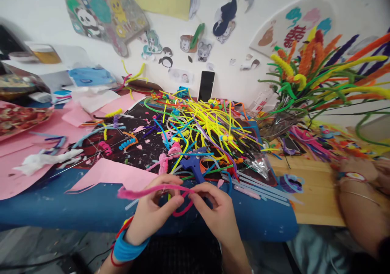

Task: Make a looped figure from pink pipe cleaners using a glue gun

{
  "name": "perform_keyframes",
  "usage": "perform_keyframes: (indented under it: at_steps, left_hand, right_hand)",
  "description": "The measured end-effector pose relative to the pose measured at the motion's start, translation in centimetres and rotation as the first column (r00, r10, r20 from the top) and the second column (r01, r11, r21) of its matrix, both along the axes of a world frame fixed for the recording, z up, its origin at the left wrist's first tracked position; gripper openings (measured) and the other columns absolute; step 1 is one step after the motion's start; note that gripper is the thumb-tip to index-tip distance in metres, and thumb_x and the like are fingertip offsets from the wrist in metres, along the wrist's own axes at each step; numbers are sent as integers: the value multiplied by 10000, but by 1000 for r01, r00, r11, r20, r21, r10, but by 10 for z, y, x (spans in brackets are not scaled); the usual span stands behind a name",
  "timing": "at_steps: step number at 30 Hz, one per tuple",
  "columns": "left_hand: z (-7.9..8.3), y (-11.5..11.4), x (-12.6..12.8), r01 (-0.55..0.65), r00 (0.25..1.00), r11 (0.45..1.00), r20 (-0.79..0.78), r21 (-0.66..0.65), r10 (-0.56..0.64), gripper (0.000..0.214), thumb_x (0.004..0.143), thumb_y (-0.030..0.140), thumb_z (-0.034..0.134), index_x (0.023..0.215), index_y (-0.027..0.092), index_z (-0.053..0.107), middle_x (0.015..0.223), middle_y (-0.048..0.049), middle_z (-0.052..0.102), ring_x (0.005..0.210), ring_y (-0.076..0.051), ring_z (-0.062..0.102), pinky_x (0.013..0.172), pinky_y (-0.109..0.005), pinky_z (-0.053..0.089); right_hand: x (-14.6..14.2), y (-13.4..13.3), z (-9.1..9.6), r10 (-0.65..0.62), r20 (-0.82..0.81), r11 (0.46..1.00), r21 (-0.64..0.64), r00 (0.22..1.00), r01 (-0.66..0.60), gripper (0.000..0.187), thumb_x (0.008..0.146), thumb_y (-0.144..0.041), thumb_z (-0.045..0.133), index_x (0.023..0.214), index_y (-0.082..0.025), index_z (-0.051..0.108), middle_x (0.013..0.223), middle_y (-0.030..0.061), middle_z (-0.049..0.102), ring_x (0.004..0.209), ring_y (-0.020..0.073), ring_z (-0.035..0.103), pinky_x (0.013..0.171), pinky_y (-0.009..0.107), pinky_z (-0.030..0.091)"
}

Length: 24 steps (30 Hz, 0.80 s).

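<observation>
Both hands hold a bright pink pipe cleaner (140, 192) above the table's front edge. My left hand (158, 209), with a blue band at its wrist, has its fingers curled around the pipe cleaner, and one fuzzy end sticks out to the left. Thumb and fingertips of my right hand (213, 209) pinch it at the right, where it bends into a loop hanging between the hands. Just beyond lie a blue glue gun (195, 166) and a small pink pipe-cleaner figure (163, 163). Pink paper (106, 176) lies to the left of my hands.
A tangled heap of pipe cleaners (207, 119) covers the table's middle. Clear glue sticks (265, 190) lie at the right. A phone (206, 86) leans on the wall. Pipe-cleaner flowers (304, 75) stand at the right, and another person's arm (356, 201) rests on the wooden table.
</observation>
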<state>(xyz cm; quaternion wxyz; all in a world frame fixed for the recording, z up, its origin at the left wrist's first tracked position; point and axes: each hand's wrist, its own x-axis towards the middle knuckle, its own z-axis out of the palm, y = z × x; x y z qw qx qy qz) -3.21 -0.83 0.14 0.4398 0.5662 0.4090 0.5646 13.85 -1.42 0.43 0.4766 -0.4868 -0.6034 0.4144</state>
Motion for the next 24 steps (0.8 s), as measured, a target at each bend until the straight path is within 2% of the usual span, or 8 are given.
perform_keyframes:
  at_steps: [3, 7, 11, 17, 21, 24]
  left_hand:
    - [0, -5, -4, 37, 998, 999, -50, 7, -36, 259, 767, 209, 775, 1014, 216, 697, 751, -8, 665, 676, -163, 644, 599, -246, 532]
    - [0, -6, -2, -25, 995, 1000, -95, -3, 25, 52, 781, 183, 753, 793, 198, 705, 808, -31, 699, 697, -161, 669, 633, -248, 559]
    - [0, -5, 1, -54, 995, 997, -87, -64, 48, 79, 802, 207, 736, 740, 194, 689, 673, -8, 695, 580, -145, 655, 556, -240, 550]
    - [-5, -6, 5, -37, 997, 983, 66, -182, 49, 141, 792, 249, 761, 736, 182, 650, 609, 3, 701, 546, -146, 666, 519, -224, 555]
    - [-10, -6, 8, -23, 986, 982, 157, -187, 54, 137, 788, 220, 769, 790, 183, 637, 606, 17, 710, 525, -125, 664, 515, -196, 553]
    - [-9, -4, 9, -17, 985, 983, 168, -180, 48, 152, 789, 216, 769, 882, 185, 653, 594, 22, 705, 512, -126, 662, 506, -195, 555]
  right_hand:
    - [-2, -1, 2, -39, 21, 998, 42, 999, 38, 81, 857, -213, 649, 830, -229, 725, 766, 8, 720, 701, 147, 670, 656, 238, 539]
    - [-3, -4, 4, -71, 50, 989, 131, 996, 64, 106, 863, -169, 644, 864, -240, 724, 779, 2, 720, 709, 143, 667, 662, 242, 535]
    - [-2, -6, 5, -62, 90, 976, 212, 994, 42, 151, 878, -160, 637, 944, -260, 728, 851, 13, 741, 784, 164, 680, 718, 282, 536]
    - [0, -5, 5, -43, 90, 973, 230, 995, 21, 161, 890, -156, 621, 949, -268, 722, 867, 15, 744, 792, 175, 679, 725, 305, 531]
    - [1, -5, 6, -40, 86, 971, 239, 996, 19, 176, 889, -127, 618, 934, -266, 715, 861, 1, 738, 788, 155, 672, 730, 281, 520]
    - [1, -6, 6, -36, 87, 970, 244, 996, 14, 179, 888, -118, 617, 927, -264, 713, 857, -2, 735, 787, 150, 669, 727, 275, 515]
